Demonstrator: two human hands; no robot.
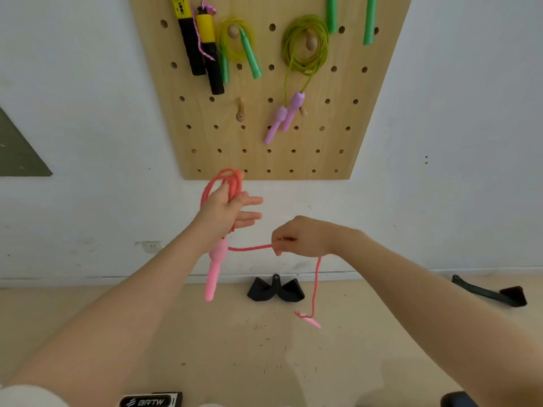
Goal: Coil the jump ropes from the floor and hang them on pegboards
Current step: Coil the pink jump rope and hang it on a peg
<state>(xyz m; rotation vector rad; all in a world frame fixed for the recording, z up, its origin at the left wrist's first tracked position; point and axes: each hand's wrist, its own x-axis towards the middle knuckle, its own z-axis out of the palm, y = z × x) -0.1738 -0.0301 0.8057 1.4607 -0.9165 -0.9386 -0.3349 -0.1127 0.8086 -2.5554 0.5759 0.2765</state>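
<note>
A pink jump rope [232, 180] is looped in several coils around my left hand [226, 214], whose fingers point right while the thumb holds the coils. One pink handle [214, 271] dangles below that hand. My right hand [299, 236] pinches the rope's loose strand, which runs across from the left hand and then drops to the second pink handle [308, 318] near the floor. Above, the wooden pegboard [352, 113] carries several hung ropes. A bare wooden peg [240, 110] sticks out near its middle.
On the board hang a black-and-yellow handled rope [202, 45], a yellow-green coil with green handles [244, 48] and a green coil with purple handles [305, 45]. Black strap handles [276, 289] and a dark strap [490, 292] lie on the floor by the wall.
</note>
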